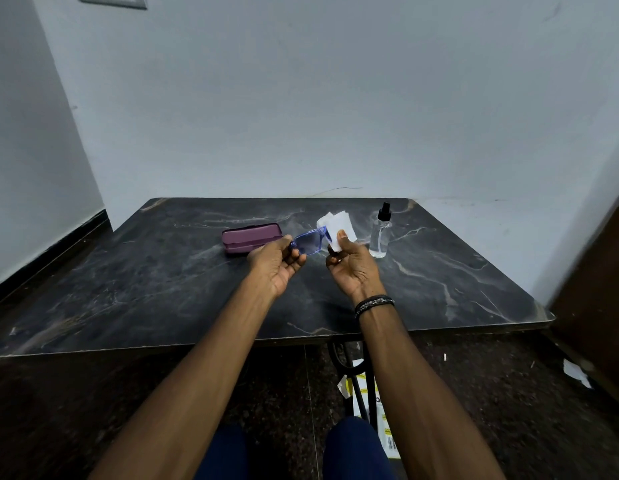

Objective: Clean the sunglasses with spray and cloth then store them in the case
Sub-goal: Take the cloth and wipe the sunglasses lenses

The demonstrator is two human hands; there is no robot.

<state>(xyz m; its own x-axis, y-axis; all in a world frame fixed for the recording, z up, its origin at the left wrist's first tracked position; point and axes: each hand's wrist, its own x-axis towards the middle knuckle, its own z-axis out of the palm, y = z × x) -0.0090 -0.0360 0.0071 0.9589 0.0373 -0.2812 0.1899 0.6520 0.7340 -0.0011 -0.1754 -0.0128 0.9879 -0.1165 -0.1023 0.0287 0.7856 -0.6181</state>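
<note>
Above the dark table (pixel 128 289), the left hand (pixel 277 261) is gripping the blue sunglasses (pixel 310 242) while the right hand (pixel 349 265) is pinching the white cloth (pixel 337 225) against one lens. Wiping looks underway; the spray bottle (pixel 381 233) is standing aside, and the closed case (pixel 251 238) is awaiting them.

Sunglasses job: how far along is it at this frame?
Spraying may be done: the spray bottle stands alone on the table. Wiping is in hand: left hand holds the sunglasses, right hand presses the cloth on them. Storing remains: the case is shut.
</note>
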